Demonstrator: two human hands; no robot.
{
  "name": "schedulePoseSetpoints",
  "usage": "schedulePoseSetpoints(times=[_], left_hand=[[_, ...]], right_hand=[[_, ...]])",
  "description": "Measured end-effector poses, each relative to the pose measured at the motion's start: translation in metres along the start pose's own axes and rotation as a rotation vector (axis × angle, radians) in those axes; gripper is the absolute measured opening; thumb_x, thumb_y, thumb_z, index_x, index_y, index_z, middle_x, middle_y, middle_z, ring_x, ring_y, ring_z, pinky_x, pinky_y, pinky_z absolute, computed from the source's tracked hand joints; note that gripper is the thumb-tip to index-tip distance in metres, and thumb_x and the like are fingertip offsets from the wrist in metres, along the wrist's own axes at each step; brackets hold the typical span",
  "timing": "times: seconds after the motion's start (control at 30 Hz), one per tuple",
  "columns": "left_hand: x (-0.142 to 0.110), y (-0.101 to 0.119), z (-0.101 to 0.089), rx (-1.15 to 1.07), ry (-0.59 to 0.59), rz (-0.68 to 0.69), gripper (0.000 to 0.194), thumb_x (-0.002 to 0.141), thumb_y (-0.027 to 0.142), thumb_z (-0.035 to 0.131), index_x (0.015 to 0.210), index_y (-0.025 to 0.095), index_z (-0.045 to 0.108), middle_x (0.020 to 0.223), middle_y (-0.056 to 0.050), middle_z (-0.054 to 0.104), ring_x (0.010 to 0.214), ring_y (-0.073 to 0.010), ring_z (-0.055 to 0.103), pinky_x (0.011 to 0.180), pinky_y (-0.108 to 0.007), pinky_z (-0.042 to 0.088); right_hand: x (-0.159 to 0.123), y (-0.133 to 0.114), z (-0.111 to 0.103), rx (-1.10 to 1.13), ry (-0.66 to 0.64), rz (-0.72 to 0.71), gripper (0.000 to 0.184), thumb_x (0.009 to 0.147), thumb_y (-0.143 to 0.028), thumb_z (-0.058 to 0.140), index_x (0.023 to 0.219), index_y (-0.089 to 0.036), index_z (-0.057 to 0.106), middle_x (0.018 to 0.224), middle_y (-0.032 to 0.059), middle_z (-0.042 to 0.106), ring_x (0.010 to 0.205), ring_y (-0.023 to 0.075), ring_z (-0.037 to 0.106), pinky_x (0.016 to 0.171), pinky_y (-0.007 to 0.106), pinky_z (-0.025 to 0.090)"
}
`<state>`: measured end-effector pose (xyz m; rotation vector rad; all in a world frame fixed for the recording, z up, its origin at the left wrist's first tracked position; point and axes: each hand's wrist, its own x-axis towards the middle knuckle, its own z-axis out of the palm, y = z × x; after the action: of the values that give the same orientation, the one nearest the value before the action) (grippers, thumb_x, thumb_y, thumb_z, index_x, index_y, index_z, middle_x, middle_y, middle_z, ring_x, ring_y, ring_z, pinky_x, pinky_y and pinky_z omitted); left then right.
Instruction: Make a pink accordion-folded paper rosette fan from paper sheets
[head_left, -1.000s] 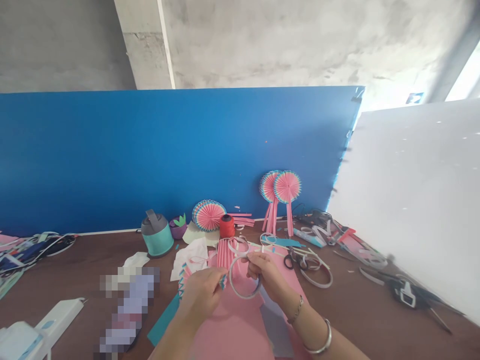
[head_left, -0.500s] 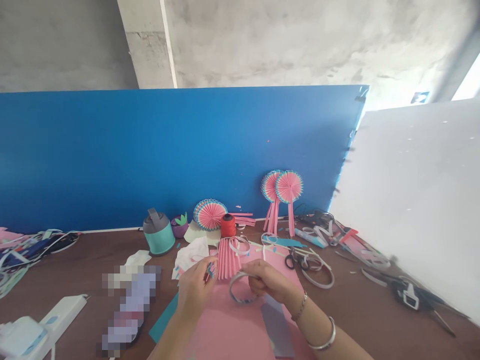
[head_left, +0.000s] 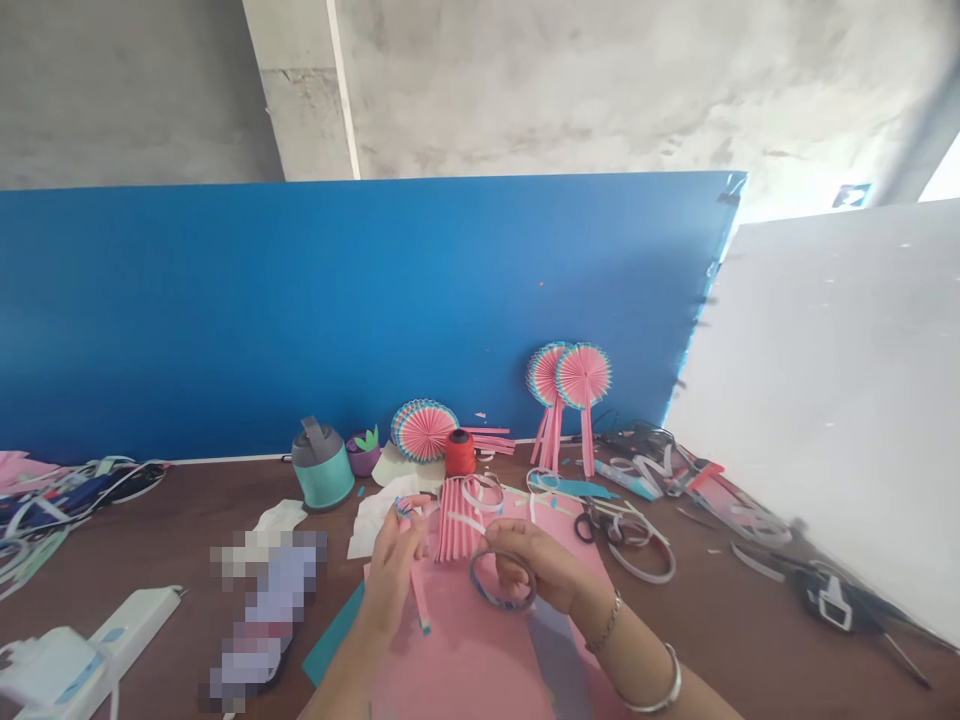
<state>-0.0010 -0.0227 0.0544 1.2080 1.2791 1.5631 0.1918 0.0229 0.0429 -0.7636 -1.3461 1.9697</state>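
My left hand (head_left: 391, 560) is closed on a folded pink paper strip (head_left: 420, 598) with blue edges; part of it hangs below my fingers and part shows above them. In my right hand (head_left: 536, 560) is a roll of tape (head_left: 504, 580), its ring hanging below the fingers and a short pale end sticking out to the left. Between and just beyond my hands lies a pleated pink paper (head_left: 456, 520). Another tape roll (head_left: 484, 492) rests against it. Under both hands are pink paper sheets (head_left: 457, 650).
Behind stand a red thread spool (head_left: 460, 453), a teal pot (head_left: 322, 470) and round pink paper fans (head_left: 425, 430). Black scissors (head_left: 592, 522) and tape rolls lie to the right, with a glue gun (head_left: 829, 600) farther right. A power strip (head_left: 139, 630) is at left.
The paper strip in my left hand has come into fuller view, and that hand has turned upward. The tape roll has shifted right, its pale end now showing.
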Motion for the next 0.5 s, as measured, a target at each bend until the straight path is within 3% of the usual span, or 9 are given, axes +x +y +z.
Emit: schedulePoseSetpoints(times=[0.1, 0.27, 0.4, 0.5], left_hand=[[0.003, -0.004, 0.0, -0.16, -0.017, -0.111, 0.042, 0.085, 0.056, 0.044, 0.094, 0.019, 0.061, 0.058, 0.007, 0.036, 0.054, -0.0111, 0.039, 0.056, -0.024, 0.04], [0.006, -0.013, 0.001, -0.217, 0.02, -0.171, 0.049, 0.077, 0.059, 0.057, 0.1, 0.016, 0.063, 0.075, 0.0, 0.056, 0.075, -0.0157, 0.055, 0.07, -0.028, 0.044], [0.005, -0.013, 0.006, -0.331, 0.052, -0.176, 0.043, 0.072, 0.054, 0.064, 0.092, 0.016, 0.061, 0.058, 0.007, 0.042, 0.053, -0.0097, 0.042, 0.055, -0.024, 0.038], [0.003, -0.011, 0.01, -0.432, 0.034, -0.216, 0.029, 0.072, 0.041, 0.065, 0.086, 0.017, 0.059, 0.058, 0.008, 0.037, 0.051, -0.0078, 0.037, 0.052, -0.022, 0.035]], right_hand=[[0.0, -0.001, 0.0, 0.017, 0.038, -0.061, 0.025, 0.077, -0.04, 0.067, 0.074, -0.015, 0.062, 0.031, -0.0122, 0.033, 0.031, 0.0044, 0.025, 0.04, 0.019, 0.031], [-0.001, 0.001, 0.006, 0.037, 0.016, -0.105, 0.028, 0.075, -0.043, 0.07, 0.076, -0.016, 0.062, 0.029, -0.0115, 0.038, 0.029, 0.005, 0.028, 0.039, 0.02, 0.032], [0.001, 0.008, 0.016, 0.01, 0.008, -0.092, 0.034, 0.073, -0.048, 0.071, 0.076, -0.016, 0.062, 0.029, -0.0104, 0.042, 0.027, 0.0057, 0.031, 0.038, 0.02, 0.033], [0.003, 0.013, 0.022, -0.015, 0.01, -0.099, 0.035, 0.074, -0.049, 0.07, 0.073, -0.015, 0.061, 0.029, -0.0102, 0.042, 0.026, 0.0053, 0.032, 0.036, 0.019, 0.029]])
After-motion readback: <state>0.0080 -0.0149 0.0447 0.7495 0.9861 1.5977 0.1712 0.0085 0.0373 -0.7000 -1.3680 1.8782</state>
